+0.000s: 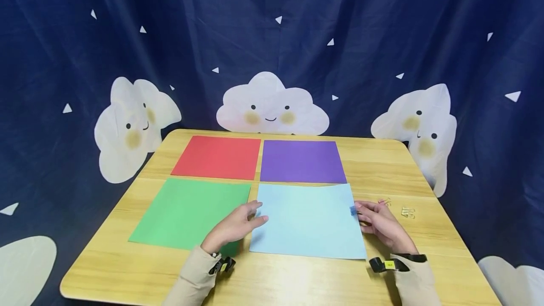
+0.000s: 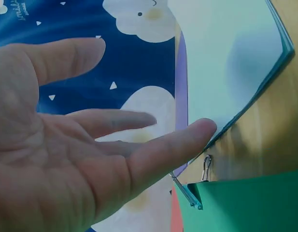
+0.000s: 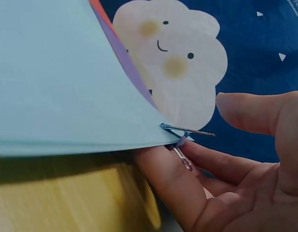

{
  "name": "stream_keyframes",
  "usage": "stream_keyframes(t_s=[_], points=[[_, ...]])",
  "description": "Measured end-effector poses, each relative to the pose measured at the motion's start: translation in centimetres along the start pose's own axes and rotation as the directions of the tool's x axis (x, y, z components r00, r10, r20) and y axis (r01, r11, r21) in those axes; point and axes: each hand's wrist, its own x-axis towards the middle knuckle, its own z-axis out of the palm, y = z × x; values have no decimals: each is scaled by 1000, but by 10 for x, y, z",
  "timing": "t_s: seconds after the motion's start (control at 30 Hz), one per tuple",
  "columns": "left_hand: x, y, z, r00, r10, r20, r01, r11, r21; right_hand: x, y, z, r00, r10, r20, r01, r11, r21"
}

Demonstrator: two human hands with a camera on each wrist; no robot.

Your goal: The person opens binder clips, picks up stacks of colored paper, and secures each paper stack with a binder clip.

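A stack of light blue paper (image 1: 306,221) lies at the front right of the sheets, its layered edge (image 2: 264,86) showing in the left wrist view. On its right edge sits a blue binder clip (image 1: 353,210), whose wire handles (image 3: 199,132) stand apart. My right hand (image 1: 380,223) is at this clip, fingers underneath and touching, thumb (image 3: 250,112) lifted off it. My left hand (image 1: 233,225) hovers by the paper's left edge, holding nothing, with its fingers spread. A green binder clip (image 2: 190,195) grips the green paper (image 1: 191,211) near that hand.
Red paper (image 1: 218,157) and purple paper (image 1: 302,161) lie behind, toward the far edge of the wooden table (image 1: 293,282). To the right of my right hand are a reddish clip (image 1: 385,201) and a gold-coloured clip (image 1: 408,212). A cloud-patterned blue curtain (image 1: 272,46) surrounds the table.
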Motion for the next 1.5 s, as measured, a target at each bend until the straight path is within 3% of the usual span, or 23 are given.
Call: stream_keyframes(t_s=[0.33, 0.5, 0.67, 0.77, 0.9, 0.97, 1.13, 1.3, 1.4, 1.5], points=[[-8, 9, 1, 998, 23, 51, -26, 998, 48, -15, -10, -7, 997, -76, 32, 77, 996, -44], [-12, 9, 0, 998, 30, 57, -34, 997, 70, -16, -10, -15, 994, -104, 46, 105, 994, -22], [-13, 11, 1, 995, 46, 85, -52, 996, 77, -19, -4, -25, 984, -176, -7, 176, 982, 64], [-14, 11, 0, 992, 53, 112, -59, 997, 55, -22, 1, -32, 965, -254, -64, 262, 946, 191], [-16, 4, -5, 987, 69, 147, -73, 997, 22, -24, 5, -42, 922, -326, -211, 384, 846, 370], [-16, -1, -10, 984, 83, 155, -86, 996, 16, -24, 5, -45, 904, -321, -281, 416, 815, 405], [-21, -14, -35, 985, 97, 143, -97, 995, -3, -25, -2, -52, 891, -287, -352, 423, 807, 412], [-23, -17, -81, 994, 71, 80, -70, 997, -12, -29, -17, -67, 858, -332, -392, 475, 805, 356], [-26, -22, -116, 997, 71, 20, -69, 994, -84, -30, -26, -78, 824, -334, -457, 484, 835, 263], [-30, -33, -149, 995, 78, -58, -88, 978, -188, -33, -26, -86, 792, -280, -542, 420, 895, 150]])
